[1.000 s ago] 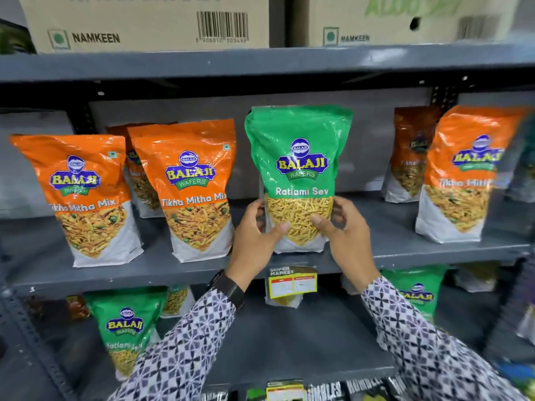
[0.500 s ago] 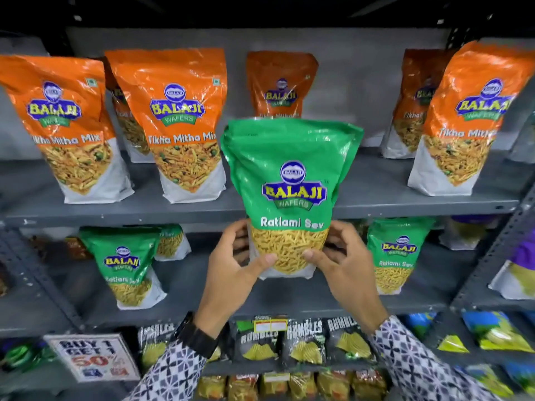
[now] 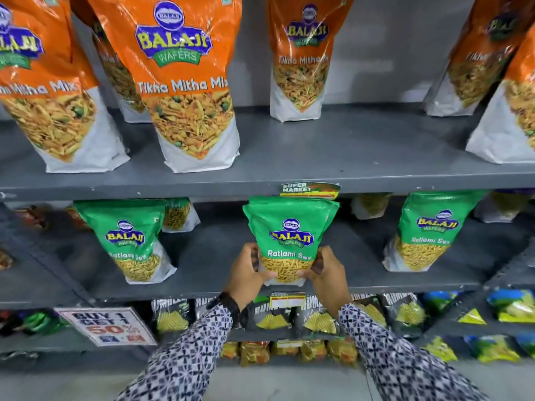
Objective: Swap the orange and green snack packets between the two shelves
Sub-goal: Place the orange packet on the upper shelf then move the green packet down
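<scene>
A green Ratlami Sev packet point(image 3: 290, 227) stands upright at the middle of the lower shelf point(image 3: 208, 259), just under the upper shelf's front edge. My left hand point(image 3: 247, 269) grips its lower left side and my right hand point(image 3: 325, 272) grips its lower right side. Two more green packets stand on that shelf, one at the left point(image 3: 130, 241) and one at the right point(image 3: 428, 233). Several orange Tikha Mitha Mix packets stand on the upper shelf point(image 3: 333, 151), among them a large one point(image 3: 185, 82) at the front left and a smaller one point(image 3: 301, 59) behind the middle.
A price tag point(image 3: 309, 190) hangs on the upper shelf's edge right above the held packet. Below the lower shelf are dark chip packets point(image 3: 318, 316), a "Buy 1 Get 1" sign point(image 3: 107, 325), and colourful bags point(image 3: 509, 305) at the right. Grey floor shows at the bottom.
Both hands have carried the green packet down from the upper shelf to the lower shelf. The camera has tilted down with it.
</scene>
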A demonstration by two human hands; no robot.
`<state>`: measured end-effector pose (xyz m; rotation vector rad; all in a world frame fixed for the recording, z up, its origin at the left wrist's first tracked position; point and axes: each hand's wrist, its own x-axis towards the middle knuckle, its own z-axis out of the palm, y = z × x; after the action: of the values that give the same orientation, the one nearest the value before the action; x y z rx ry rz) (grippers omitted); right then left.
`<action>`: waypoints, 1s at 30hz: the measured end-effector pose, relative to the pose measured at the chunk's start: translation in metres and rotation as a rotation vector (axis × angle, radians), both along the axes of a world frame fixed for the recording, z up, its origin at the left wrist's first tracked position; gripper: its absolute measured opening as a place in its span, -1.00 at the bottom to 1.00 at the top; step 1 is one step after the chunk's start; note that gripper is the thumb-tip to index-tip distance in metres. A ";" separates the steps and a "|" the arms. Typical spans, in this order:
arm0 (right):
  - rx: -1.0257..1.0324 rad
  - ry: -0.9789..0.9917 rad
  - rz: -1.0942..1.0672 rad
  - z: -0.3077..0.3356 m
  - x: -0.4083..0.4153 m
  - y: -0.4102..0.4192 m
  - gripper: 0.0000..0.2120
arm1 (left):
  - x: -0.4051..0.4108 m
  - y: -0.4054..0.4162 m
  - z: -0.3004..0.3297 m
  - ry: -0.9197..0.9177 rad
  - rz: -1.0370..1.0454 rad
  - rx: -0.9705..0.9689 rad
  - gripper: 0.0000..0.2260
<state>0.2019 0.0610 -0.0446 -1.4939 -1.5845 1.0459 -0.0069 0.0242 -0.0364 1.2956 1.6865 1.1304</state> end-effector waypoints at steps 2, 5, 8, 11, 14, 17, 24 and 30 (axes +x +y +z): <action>-0.012 -0.004 -0.029 -0.005 -0.002 0.015 -0.57 | -0.002 0.017 -0.007 -0.005 -0.005 -0.013 -0.46; -0.016 -0.018 -0.043 -0.012 -0.001 0.034 -0.57 | -0.002 0.037 -0.015 -0.022 -0.018 -0.036 -0.45; 0.009 -0.072 -0.045 -0.020 0.000 0.048 -0.55 | -0.002 0.050 -0.022 -0.014 -0.024 -0.048 -0.44; 0.019 -0.129 -0.031 -0.024 -0.001 0.050 -0.56 | -0.001 0.053 -0.033 -0.021 -0.030 -0.075 -0.43; 0.021 -0.155 -0.017 -0.034 0.000 0.048 -0.53 | 0.001 0.049 -0.043 -0.021 -0.025 -0.083 -0.42; 0.032 -0.182 -0.014 -0.038 0.001 0.045 -0.51 | 0.000 0.047 -0.044 0.012 -0.030 -0.082 -0.41; 0.038 -0.097 -0.073 -0.017 0.010 0.028 -0.47 | 0.001 0.019 -0.023 0.028 0.019 -0.067 -0.34; 0.219 0.094 -0.057 0.068 0.014 -0.031 -0.69 | 0.008 -0.027 0.053 -0.070 0.146 0.143 -0.63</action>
<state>0.2156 0.0302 0.0231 -1.3152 -1.5282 0.8672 0.0010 -0.0029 0.0170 1.2189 1.6960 1.3885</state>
